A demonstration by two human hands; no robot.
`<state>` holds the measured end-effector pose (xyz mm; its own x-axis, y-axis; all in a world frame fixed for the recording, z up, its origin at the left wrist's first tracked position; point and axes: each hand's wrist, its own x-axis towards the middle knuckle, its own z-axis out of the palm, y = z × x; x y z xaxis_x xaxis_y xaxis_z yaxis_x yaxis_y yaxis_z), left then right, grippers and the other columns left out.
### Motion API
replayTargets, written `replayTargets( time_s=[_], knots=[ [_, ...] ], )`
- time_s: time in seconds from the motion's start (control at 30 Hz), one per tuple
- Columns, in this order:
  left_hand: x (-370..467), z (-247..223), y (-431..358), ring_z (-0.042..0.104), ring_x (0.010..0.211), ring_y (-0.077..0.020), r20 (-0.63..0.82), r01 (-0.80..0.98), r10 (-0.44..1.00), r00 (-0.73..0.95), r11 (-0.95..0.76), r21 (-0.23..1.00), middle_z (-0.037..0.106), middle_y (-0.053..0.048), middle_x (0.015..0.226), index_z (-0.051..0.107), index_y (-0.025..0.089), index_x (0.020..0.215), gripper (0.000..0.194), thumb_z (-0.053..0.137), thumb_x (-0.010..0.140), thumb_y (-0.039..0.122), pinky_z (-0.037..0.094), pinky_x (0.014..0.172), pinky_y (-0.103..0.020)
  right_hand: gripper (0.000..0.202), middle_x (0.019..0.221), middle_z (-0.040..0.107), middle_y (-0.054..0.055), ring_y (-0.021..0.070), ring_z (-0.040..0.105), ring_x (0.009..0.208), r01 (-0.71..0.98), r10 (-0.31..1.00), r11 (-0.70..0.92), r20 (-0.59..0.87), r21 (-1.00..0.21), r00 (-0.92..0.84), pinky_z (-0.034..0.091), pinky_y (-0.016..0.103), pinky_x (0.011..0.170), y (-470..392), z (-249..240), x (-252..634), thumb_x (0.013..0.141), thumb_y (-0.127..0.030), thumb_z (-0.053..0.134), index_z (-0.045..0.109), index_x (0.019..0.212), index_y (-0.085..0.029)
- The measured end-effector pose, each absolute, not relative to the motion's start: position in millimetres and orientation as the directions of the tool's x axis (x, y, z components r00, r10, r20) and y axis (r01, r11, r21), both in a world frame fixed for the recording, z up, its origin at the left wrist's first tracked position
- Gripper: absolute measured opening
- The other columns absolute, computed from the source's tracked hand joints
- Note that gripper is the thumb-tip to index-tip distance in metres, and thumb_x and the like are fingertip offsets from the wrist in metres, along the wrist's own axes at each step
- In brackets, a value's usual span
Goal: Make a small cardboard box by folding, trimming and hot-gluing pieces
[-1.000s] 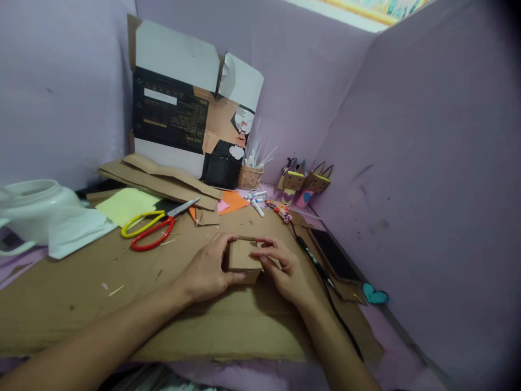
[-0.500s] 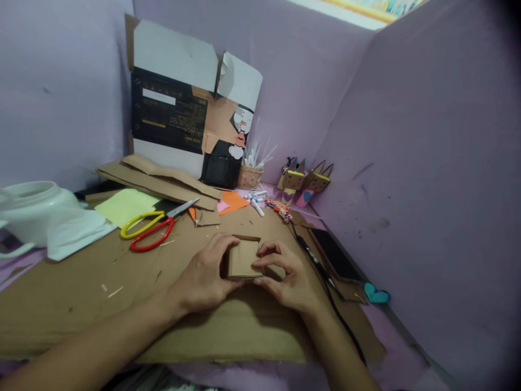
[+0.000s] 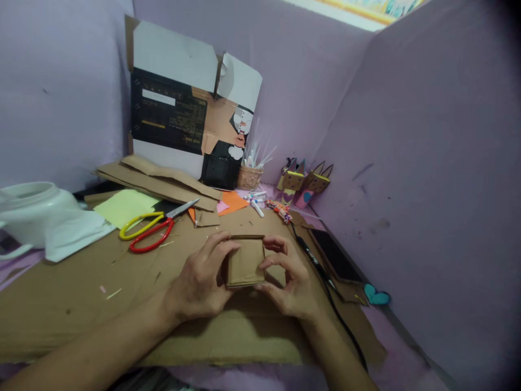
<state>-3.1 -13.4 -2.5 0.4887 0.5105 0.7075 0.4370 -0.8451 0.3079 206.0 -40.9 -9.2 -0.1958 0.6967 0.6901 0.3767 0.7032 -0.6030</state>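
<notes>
A small square cardboard box [image 3: 246, 262] is held between my two hands above the cardboard sheet [image 3: 138, 293] on the table. My left hand [image 3: 205, 277] grips its left side, thumb low at the near corner and fingers along the side and top. On the opposite side, my right hand [image 3: 288, 277] holds the box with curled fingertips at its edge and the thumb by the lower corner. The box's underside is hidden. Left of my hands lie scissors [image 3: 150, 233] with one yellow and one red handle, blades partly apart.
A white teapot-like vessel [image 3: 36, 212] stands at the left. Flat cardboard strips [image 3: 163, 182] and an unfolded printed box [image 3: 171, 108] are behind. Markers [image 3: 257, 206], cardboard animal figures [image 3: 293, 182], a black-corded tool [image 3: 313, 255] and a phone [image 3: 336, 255] sit to the right.
The box has tilted and shifted slightly nearer to me, so more of its face and far edge shows. Both hands have moved with it and keep their hold.
</notes>
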Motion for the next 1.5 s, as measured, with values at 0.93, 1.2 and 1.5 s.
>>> replayTargets(
  time_s=[0.93,1.2,1.5],
  knots=[
    [-5,-11,-8,0.055,0.107,-0.0298,0.717,0.606,0.389,0.579,-0.793,-0.059,0.043,-0.018,0.124,0.043,0.014,0.118,0.053,0.047,0.067,0.002,0.055,0.08,-0.037,0.015,0.111,0.051,0.007,0.0207,0.056,0.099,0.566,0.7,0.629,0.705,-0.532,-0.116,0.048,0.037,0.086,-44,-11,209,0.077,-0.009,0.06,0.06,0.083,-0.022],
    [-3,-10,-8,0.055,0.105,-0.0276,0.734,0.617,0.372,0.569,-0.782,-0.081,0.043,-0.018,0.124,0.044,0.014,0.117,0.054,0.047,0.065,0.002,0.056,0.078,-0.035,0.028,0.084,0.066,0.006,0.0205,0.064,0.072,0.601,0.747,-0.045,0.372,-0.798,0.551,0.049,0.031,0.061,-44,2,311,0.076,-0.041,0.055,0.059,0.092,-0.019],
    [-4,-14,-7,0.055,0.106,-0.0288,0.732,0.626,0.392,0.557,-0.777,-0.061,0.044,-0.018,0.124,0.044,0.015,0.117,0.053,0.048,0.066,0.001,0.056,0.078,-0.037,0.023,0.077,0.074,0.009,0.0239,0.068,0.073,0.82,0.891,-0.278,0.185,-0.5,0.415,0.046,0.03,0.061,-14,6,319,0.072,-0.039,0.061,0.071,0.079,-0.02]
  ],
)
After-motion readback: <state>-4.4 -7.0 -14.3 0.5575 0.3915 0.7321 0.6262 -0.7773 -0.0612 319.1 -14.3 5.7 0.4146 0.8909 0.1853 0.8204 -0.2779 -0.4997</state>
